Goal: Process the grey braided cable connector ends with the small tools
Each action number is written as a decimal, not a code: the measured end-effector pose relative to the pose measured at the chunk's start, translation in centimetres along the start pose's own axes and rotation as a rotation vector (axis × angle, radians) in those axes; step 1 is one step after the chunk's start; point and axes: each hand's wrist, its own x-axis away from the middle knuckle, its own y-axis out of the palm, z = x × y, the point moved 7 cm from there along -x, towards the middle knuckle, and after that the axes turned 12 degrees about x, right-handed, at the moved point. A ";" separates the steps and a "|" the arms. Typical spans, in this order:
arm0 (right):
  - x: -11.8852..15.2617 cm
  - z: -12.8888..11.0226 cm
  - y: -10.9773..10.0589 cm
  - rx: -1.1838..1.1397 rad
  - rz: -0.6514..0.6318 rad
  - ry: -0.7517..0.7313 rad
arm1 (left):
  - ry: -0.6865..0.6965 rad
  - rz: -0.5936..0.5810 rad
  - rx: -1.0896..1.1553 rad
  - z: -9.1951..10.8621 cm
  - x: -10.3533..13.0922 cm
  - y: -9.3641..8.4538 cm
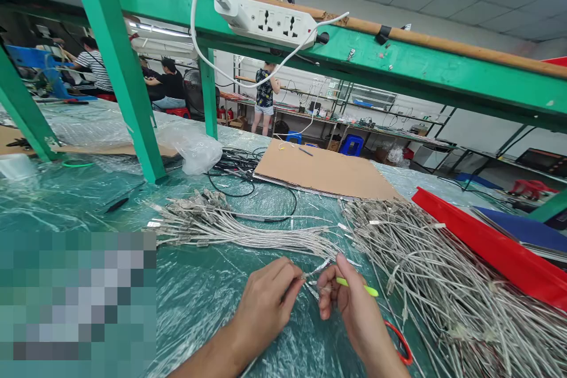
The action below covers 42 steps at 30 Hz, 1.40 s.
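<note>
My left hand (270,295) is closed in a pinch on the end of a thin silvery cable (313,274), whose stripped-looking tip points toward my right hand. My right hand (349,301) curls around a slim lime-green tool (370,291); its working end is hidden, so I cannot tell its kind. Just beyond both hands lies a neat bundle of silver-grey cables (266,239), with connectors at its left end. To the right spreads a large tangled heap of similar cables (443,271). A red looped handle (402,342) sits beside my right wrist.
A red tray (482,242) borders the cable heap. Cardboard (328,171) and black cables (241,162) lie farther back on the plastic-covered table (199,295). A green post (117,71) and an overhead beam with a power strip (270,20) stand ahead. Several people are in the background.
</note>
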 end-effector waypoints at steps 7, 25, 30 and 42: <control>-0.1 0.5 -0.2 0.017 0.034 -0.008 | 0.095 -0.051 -0.115 1.0 0.2 0.5; 0.3 -1.3 0.8 0.482 -0.051 -0.336 | -0.480 0.040 0.665 -2.6 -0.1 1.1; 0.7 -2.0 0.7 0.581 0.002 -0.383 | -0.563 -0.047 0.857 -2.5 -0.1 2.0; 0.7 -2.5 -0.2 0.638 0.108 -0.413 | -0.547 -0.051 0.994 -2.8 -0.4 1.9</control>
